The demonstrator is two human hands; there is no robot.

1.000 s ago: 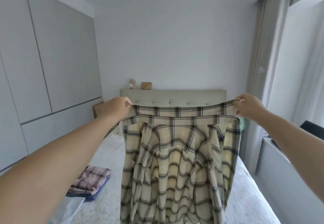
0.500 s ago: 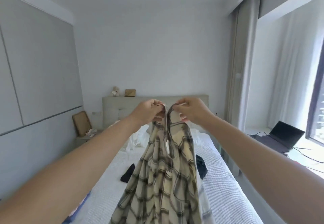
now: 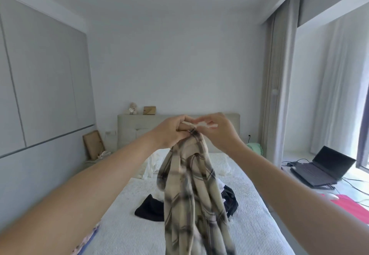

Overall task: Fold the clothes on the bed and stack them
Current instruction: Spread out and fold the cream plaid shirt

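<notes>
Plaid garment [image 3: 191, 195] up in the air above the bed [image 3: 249, 224], its top edge gathered into one bunch and the rest hanging down in a long drape. Left hand [image 3: 171, 132] has its fingers curled tight round that gathered top. Right hand [image 3: 217, 131] sits just beside it, fingertips pinching a pale, blurred bit of cloth at the same edge (too smeared to say which part). Looks like the lengthwise fold is the step in hand: two ends brought together, halves hanging doubled. Next move, by my reckoning, calls for lowering it onto the bed's bare striped cover, nearer than the black clothing [image 3: 149, 209] and the dark crumpled piece [image 3: 229, 197] lying beyond the drape, then smoothing and folding across. At the bed's near left corner peeks a pinkish folded item [image 3: 85, 242], likely the stack.
</notes>
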